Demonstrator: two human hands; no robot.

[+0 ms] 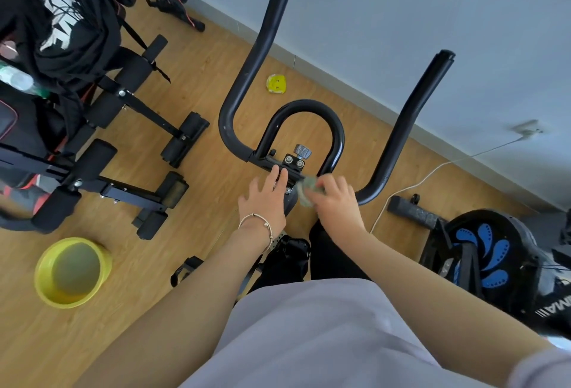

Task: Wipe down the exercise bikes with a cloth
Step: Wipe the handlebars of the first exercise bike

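A black exercise bike's handlebar [247,75] rises in front of me, with two long outer horns and a small inner loop [335,128]. A bolted clamp with a silver knob [302,151] sits at its centre. My right hand [335,202] is closed on a small grey-green cloth [309,186], blurred, pressed against the bar just right of the clamp. My left hand [265,199], with a thin bracelet at the wrist, rests with fingers spread on the clamp's left side.
A yellow basin [72,273] stands on the wooden floor at lower left. A black weight bench [102,152] draped with dark clothes fills the left. A second machine with a blue-patterned flywheel [488,254] is at the right. A white cable [432,171] runs along the wall.
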